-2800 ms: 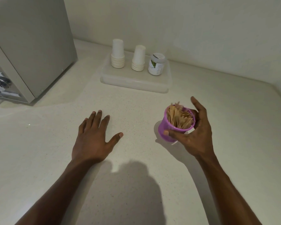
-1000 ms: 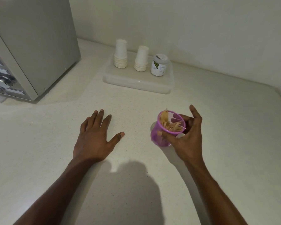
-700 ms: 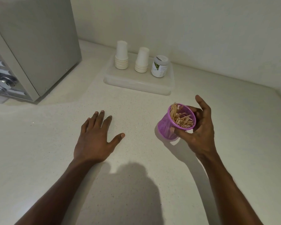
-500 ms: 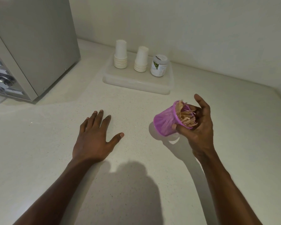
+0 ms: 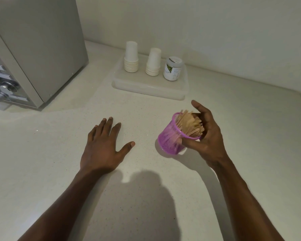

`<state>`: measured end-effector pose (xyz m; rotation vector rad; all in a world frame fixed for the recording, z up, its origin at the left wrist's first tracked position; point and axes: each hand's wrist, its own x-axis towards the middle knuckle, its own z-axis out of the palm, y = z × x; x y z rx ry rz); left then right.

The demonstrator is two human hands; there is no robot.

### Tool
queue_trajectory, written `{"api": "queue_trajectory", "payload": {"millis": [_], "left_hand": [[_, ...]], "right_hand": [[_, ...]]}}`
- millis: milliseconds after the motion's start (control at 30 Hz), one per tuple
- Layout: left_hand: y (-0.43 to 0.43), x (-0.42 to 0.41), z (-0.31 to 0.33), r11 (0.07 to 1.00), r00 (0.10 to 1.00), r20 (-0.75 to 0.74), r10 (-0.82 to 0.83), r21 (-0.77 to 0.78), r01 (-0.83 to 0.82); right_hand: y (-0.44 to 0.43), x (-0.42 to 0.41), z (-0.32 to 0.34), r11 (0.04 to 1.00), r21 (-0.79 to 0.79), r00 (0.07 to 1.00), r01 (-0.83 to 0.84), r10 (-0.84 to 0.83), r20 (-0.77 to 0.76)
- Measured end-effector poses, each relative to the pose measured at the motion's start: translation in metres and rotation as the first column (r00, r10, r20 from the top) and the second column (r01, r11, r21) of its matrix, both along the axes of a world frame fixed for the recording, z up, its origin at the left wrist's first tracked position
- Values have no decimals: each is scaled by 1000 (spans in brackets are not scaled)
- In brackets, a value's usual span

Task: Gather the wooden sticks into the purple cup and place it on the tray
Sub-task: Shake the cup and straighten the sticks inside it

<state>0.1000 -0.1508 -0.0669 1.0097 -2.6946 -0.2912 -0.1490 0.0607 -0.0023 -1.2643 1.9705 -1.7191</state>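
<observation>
Right hand [image 5: 210, 140] wraps tilted purple cup [image 5: 169, 141], wooden sticks [image 5: 189, 123] inside | I read cup near-side of tray [image 5: 151, 87] | left hand [image 5: 101, 146] flat, empty.

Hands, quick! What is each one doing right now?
Left hand: open, resting on the counter, holding nothing.
Right hand: gripping the purple cup of wooden sticks.

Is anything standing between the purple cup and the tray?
Nothing visible: only bare counter lies between the cup and the tray. Two paper-cup stacks and a jar stand on the tray's back part.
</observation>
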Motion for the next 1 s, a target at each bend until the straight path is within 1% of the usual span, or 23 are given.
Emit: {"api": "queue_trajectory", "payload": {"millis": [100,200,300,400,433,533,633,767,833,867,933,1000], "left_hand": [[-1,-1,1,1000,1000,3,1,3,-1],[0,-1,1,1000,1000,4,3,6,-3],[-1,-1,2,1000,1000,3,1,8,-1],[0,0,1,1000,1000,0,1,6,-1],[0,0,1,1000,1000,-1,1,6,-1],[-1,-1,0,1000,1000,4,6,1,-6],[-1,-1,-1,1000,1000,5,-1,-5,1],[-1,-1,0,1000,1000,13,7,-7,-7],[0,-1,1,1000,1000,13,4,-4,-4],[0,-1,2,1000,1000,11,0,-1,0],[0,0,2,1000,1000,8,-1,-1,1],[0,0,2,1000,1000,15,0,0,0]], "right_hand": [[-3,3,1,996,-51,996,78,-76,46],[-6,7,5,1000,28,999,-1,2,-49],[-7,9,11,999,16,996,47,-46,-76],[-5,10,21,996,88,990,20,-7,-139],[-5,11,23,997,80,989,13,-1,-150],[-7,12,28,999,-8,991,32,-33,-133],[-10,14,32,998,53,993,-32,38,-115],[-11,14,30,998,8,996,67,-67,-54],[-11,14,31,996,75,997,42,-37,-71],[-10,12,30,995,88,997,42,-36,-75],[-7,5,28,995,65,996,75,-71,-58],[-5,3,28,993,103,995,59,-50,-81]]}}
